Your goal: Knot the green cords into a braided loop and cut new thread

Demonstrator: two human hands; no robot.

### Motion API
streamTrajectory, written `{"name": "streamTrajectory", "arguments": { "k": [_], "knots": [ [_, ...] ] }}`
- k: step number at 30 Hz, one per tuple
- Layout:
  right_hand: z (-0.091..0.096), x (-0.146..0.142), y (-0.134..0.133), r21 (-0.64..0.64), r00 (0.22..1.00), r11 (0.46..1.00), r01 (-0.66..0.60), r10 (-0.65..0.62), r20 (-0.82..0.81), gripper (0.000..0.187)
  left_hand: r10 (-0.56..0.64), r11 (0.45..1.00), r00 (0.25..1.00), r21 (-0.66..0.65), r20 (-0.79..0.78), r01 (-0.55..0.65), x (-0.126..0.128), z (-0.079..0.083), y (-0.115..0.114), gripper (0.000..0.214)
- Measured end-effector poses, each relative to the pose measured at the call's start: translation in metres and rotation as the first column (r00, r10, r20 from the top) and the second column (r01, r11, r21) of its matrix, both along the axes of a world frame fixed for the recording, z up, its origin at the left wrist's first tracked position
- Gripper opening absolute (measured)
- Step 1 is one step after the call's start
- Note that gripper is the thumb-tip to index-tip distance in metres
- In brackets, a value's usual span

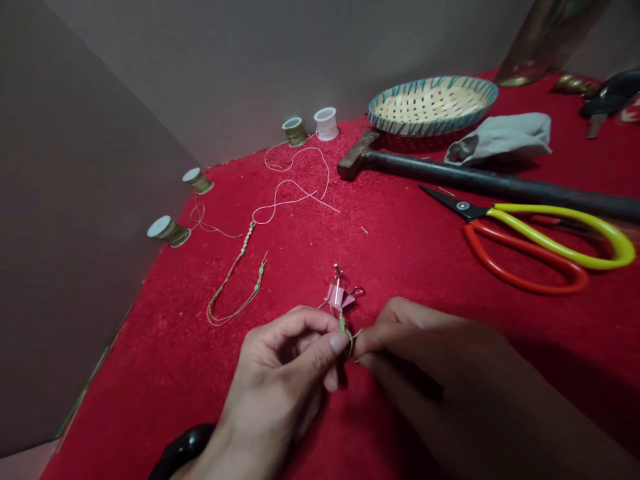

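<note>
1. The left hand (290, 363) pinches its thumb and forefinger together on a thin green knotted cord (345, 331); the right hand (415, 340) meets it fingertip to fingertip, closed on the same cord from the other side.
2. The green knotted cord is short, bumpy with tight knots, and runs from the fingertips up into a pink binder clip (340, 293), which lies on the red felt cloth (400, 247) just beyond the hands. Its loose ends are hidden under the fingers.
3. Left of the pink binder clip lies a second braided cord (235, 273), green and looped, trailing into loose white thread (295, 180).
4. Further left of the clip, four thread spools (169, 231) stand along the grey wall, their colours olive-gold and white.
5. Right of the clip lie scissors (540, 243) with smooth yellow and red plastic handles, and behind them a dark hammer (480, 179).
6. Beyond the hammer sit a woven basket tray (433, 105) with a blue-striped rim and a crumpled grey cloth (505, 137).
7. Objects at the far right edge are cut off and hard to make out.
</note>
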State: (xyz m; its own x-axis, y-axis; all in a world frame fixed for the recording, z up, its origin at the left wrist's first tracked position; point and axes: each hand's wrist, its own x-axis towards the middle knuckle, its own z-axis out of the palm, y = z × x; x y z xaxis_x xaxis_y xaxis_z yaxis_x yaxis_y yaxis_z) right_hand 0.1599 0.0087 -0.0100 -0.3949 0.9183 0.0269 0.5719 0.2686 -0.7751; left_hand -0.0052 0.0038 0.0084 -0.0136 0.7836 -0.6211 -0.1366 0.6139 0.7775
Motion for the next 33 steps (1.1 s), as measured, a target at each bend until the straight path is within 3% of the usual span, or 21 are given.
{"name": "streamTrajectory", "arguments": {
  "k": [3,9,13,17,27,33],
  "knots": [
    [-0.001,-0.002,0.000,-0.138,0.998,0.990,0.018,-0.027,-0.065,0.028,0.026,1.000,0.999,0.013,0.040,-0.027,0.001,-0.001,0.000,0.024],
    [-0.002,-0.004,0.002,-0.178,0.980,0.981,0.072,-0.103,-0.169,0.024,-0.086,0.996,0.994,0.004,0.065,0.086,-0.003,-0.005,-0.002,0.019],
    [-0.003,-0.007,0.005,-0.235,0.974,0.969,0.081,-0.127,-0.189,0.020,-0.062,0.998,0.995,0.008,0.072,0.062,-0.004,-0.005,-0.001,0.017],
    [-0.004,-0.008,0.005,-0.208,0.972,0.974,0.092,-0.133,-0.193,0.028,-0.064,0.998,0.996,0.024,0.059,0.063,-0.003,-0.003,0.000,0.020],
    [-0.002,-0.009,0.010,-0.182,0.974,0.976,0.118,-0.149,-0.172,0.022,-0.130,0.989,0.990,0.075,0.057,0.125,-0.008,-0.007,0.000,0.011],
    [-0.002,-0.010,0.010,-0.190,0.966,0.974,0.124,-0.163,-0.203,0.021,-0.097,0.992,0.991,0.093,0.092,0.089,-0.007,-0.006,-0.003,0.005]
  ]
}}
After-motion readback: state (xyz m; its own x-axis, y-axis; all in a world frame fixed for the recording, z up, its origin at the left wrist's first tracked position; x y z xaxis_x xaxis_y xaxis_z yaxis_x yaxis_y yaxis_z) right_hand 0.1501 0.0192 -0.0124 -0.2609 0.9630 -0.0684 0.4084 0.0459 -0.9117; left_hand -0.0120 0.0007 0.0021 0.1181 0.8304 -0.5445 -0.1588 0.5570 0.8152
